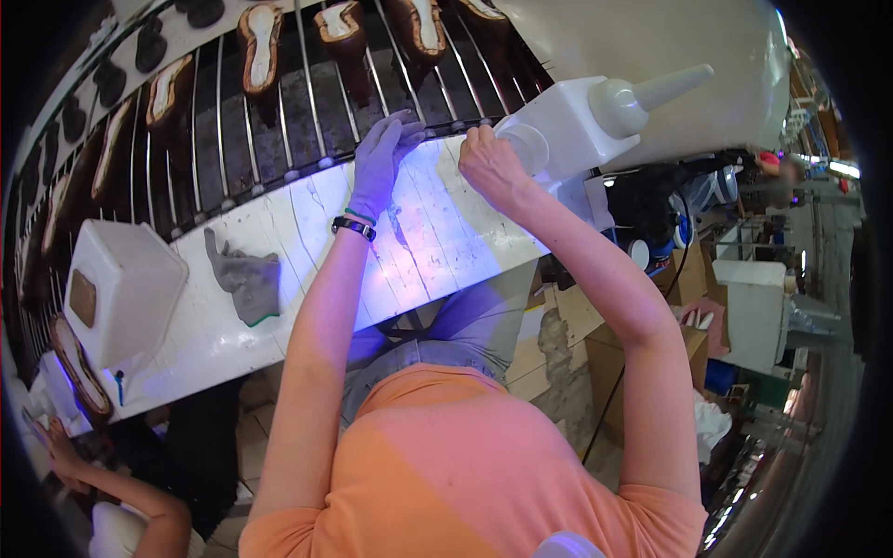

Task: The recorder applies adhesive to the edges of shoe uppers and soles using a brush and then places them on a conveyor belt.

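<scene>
My left hand (pixel 383 160), in a grey glove, lies at the far edge of the white table (pixel 321 219), its fingers stretched out and holding nothing I can see. My bare right hand (pixel 493 163) is closed with bent fingers beside the round base of a large white nozzle bottle (pixel 577 121); whatever is in its fingers is hidden. A loose grey glove (pixel 246 279) rests on the table to the left. Beyond my hands, brown shoe uppers on lasts (pixel 342 42) stand sole-up along a rack of metal rods (pixel 307 88).
A white plastic container (pixel 130 288) stands at the table's left end, with a sole-up shoe (pixel 79 367) beside it. At the lower left is another person's hand (pixel 63 451). Black cloth (pixel 642 205), tubs and a cardboard box (pixel 605 372) are on my right.
</scene>
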`<action>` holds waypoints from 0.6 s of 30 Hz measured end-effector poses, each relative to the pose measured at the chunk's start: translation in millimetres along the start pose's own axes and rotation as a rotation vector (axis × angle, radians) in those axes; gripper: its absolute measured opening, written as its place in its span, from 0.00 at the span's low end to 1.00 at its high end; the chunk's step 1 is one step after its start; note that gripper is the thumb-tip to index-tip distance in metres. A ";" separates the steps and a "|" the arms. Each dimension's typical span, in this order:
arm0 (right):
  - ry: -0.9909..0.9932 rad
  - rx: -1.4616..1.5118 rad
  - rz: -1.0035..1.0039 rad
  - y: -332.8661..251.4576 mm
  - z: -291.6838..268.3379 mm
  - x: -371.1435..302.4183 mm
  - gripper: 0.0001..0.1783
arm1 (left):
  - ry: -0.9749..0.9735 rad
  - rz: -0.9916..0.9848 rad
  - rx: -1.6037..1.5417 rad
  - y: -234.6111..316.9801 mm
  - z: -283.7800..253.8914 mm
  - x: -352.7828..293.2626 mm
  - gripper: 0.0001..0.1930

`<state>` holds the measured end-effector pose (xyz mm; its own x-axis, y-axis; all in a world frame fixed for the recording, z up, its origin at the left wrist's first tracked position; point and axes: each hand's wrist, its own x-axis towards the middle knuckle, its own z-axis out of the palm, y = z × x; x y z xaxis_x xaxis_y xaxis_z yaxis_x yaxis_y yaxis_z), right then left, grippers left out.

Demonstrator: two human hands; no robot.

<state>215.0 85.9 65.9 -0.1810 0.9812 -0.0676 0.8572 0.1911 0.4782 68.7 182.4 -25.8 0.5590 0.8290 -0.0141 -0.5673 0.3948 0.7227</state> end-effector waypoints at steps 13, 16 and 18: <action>0.216 1.900 0.942 -78.1 -18.0 -74.1 0.04 | -0.031 0.022 -0.015 -2.6 2.0 2.2 0.20; 0.360 2.314 1.200 -84.3 3.8 -85.2 0.06 | -0.034 0.029 -0.019 -3.8 0.7 3.8 0.20; 0.522 2.632 1.336 -81.2 20.7 -87.9 0.10 | -0.034 0.018 -0.020 -4.2 0.0 3.7 0.20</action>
<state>171.3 -15.3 14.9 0.5806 0.6262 -0.5204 -0.7045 0.0659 -0.7067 73.2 183.8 -28.9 0.5685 0.8224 0.0227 -0.5893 0.3878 0.7088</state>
